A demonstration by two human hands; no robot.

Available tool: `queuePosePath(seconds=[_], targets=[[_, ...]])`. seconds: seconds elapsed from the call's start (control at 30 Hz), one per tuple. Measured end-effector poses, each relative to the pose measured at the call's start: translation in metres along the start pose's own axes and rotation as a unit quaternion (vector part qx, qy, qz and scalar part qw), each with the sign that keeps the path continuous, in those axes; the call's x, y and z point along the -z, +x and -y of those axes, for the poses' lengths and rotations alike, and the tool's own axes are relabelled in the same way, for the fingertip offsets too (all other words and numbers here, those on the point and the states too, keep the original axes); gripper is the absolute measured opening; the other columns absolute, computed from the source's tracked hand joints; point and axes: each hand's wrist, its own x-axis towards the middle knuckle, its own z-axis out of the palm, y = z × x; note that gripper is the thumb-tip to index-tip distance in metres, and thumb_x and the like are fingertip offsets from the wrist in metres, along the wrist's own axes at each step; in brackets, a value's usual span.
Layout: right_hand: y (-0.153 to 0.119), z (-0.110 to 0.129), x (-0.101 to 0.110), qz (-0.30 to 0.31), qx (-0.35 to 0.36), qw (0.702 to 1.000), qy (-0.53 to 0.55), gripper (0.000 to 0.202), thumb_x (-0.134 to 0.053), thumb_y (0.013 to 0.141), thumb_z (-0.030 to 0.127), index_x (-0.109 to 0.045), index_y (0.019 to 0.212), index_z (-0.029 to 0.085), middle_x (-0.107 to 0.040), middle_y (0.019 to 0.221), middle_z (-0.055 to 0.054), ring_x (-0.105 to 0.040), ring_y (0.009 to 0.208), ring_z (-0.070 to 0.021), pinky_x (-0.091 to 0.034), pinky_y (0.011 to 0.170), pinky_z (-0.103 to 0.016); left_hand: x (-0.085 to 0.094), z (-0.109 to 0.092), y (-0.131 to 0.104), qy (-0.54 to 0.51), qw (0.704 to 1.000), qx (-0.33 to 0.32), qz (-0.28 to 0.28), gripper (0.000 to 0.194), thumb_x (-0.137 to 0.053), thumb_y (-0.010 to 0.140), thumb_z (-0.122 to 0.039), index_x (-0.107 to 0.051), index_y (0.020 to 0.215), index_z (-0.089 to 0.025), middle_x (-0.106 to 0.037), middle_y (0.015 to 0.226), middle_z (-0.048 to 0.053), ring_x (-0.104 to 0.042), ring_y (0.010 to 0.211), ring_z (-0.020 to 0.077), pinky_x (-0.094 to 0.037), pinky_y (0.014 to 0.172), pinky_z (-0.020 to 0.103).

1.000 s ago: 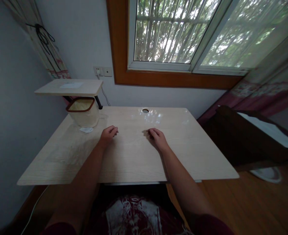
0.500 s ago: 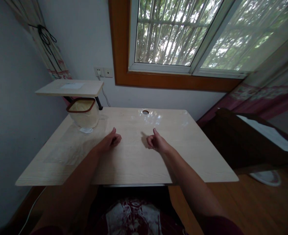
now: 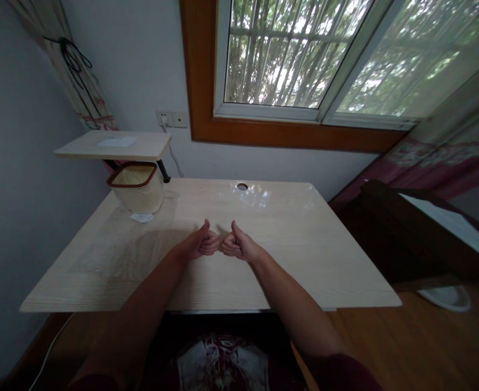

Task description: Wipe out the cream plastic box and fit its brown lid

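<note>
Over the middle of a pale wooden desk (image 3: 304,255), my left hand (image 3: 203,241) makes a fist with its thumb pointing up. My right hand (image 3: 237,243) mirrors it, fingers curled in and thumb raised. The knuckles of the two fists face each other, almost touching. Neither hand holds anything that I can see. A clear plastic sheet (image 3: 113,250) lies on the desk to the left of my left hand. Behind that hand, a small white paper (image 3: 142,218) rests in front of a cream bin with a brown rim (image 3: 136,198).
A raised shelf (image 3: 117,145) with a paper on top stands at the desk's back left, partly over the bin. Near the back edge is a round cable hole (image 3: 242,187). Dark furniture (image 3: 418,244) stands to the right. A window (image 3: 288,60) is behind the desk.
Both fists have come inward from apart to nearly touching, thumbs still raised. The view has shifted very slightly.
</note>
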Motion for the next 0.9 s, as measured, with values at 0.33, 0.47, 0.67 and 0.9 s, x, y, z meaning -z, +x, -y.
queuePosePath(seconds=[0.33,0.47,0.67,0.9], targets=[[-0.0034,-0.0072,-0.0031,-0.003,0.012,0.999,-0.042,0.075,-0.018,0.095,0.075,-0.031,0.043,0.023,-0.024,0.037,0.005,-0.020,0.037,-0.0085,-0.012,0.042,-0.029,0.0025,0.0019,-0.0019,0.026,0.999,0.023,0.009,0.071,-0.034,0.082,-0.083,-0.030,0.050,-0.019,-0.021,0.044,-0.007,-0.015,0.037,0.0052,-0.008,0.039,0.023],[-0.0043,-0.0086,-0.0008,-0.005,0.005,0.998,-0.058,0.076,-0.013,0.095,0.076,-0.029,0.043,0.023,-0.021,0.037,0.005,-0.019,0.037,-0.0090,-0.012,0.043,-0.029,0.0019,0.0012,-0.0014,0.039,0.999,0.027,0.010,0.070,-0.036,0.083,-0.081,-0.030,0.050,-0.019,-0.021,0.045,-0.007,-0.015,0.038,0.0053,-0.008,0.039,0.023],[-0.0043,-0.0091,-0.0003,-0.043,-0.018,0.996,-0.074,0.077,-0.015,0.090,0.081,-0.029,0.042,0.023,-0.020,0.037,0.006,-0.019,0.037,-0.0094,-0.013,0.043,-0.029,0.0026,0.0025,-0.0007,0.057,0.997,0.045,-0.007,0.071,-0.038,0.080,-0.084,-0.030,0.049,-0.020,-0.019,0.044,-0.007,-0.014,0.038,0.0055,-0.007,0.039,0.025],[-0.0040,-0.0089,-0.0007,-0.016,0.016,0.999,-0.036,0.075,-0.018,0.095,0.075,-0.029,0.043,0.022,-0.022,0.040,0.006,-0.017,0.038,-0.0086,-0.011,0.043,-0.029,0.0031,0.0037,0.0000,0.064,0.997,0.049,-0.002,0.071,-0.036,0.081,-0.084,-0.029,0.049,-0.021,-0.019,0.042,-0.007,-0.014,0.038,0.0058,-0.008,0.039,0.024]])
